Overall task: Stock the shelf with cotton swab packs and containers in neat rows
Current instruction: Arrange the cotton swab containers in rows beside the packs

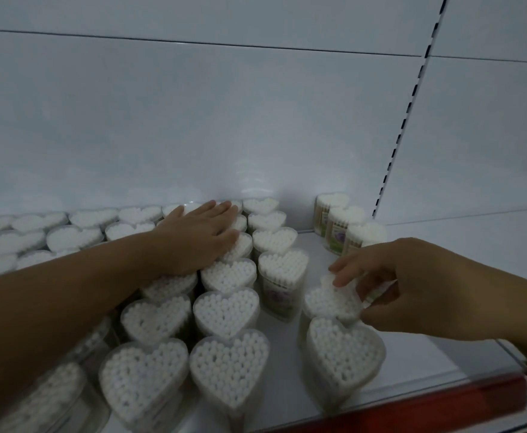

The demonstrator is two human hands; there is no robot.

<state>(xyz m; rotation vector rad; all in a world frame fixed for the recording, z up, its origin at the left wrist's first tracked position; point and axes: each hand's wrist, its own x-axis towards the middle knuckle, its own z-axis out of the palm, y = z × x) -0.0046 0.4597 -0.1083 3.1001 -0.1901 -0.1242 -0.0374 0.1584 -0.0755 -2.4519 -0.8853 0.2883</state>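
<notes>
Several clear heart-shaped cotton swab containers stand upright in rows on the white shelf (427, 354). My left hand (199, 235) lies flat, fingers straight, on the tops of containers in a middle row near the back wall. My right hand (390, 276) pinches one heart container (331, 300) with curled fingers and thumb, at the front right of the shelf. Just in front of it stands another heart container (345, 354). The nearest full row ends with a front container (229, 370).
A short row of three containers (346, 226) stands at the back right by the slotted upright (412, 101). Bare shelf lies right of my right hand. A red price strip (443, 407) runs along the shelf's front edge. The white back panel rises behind.
</notes>
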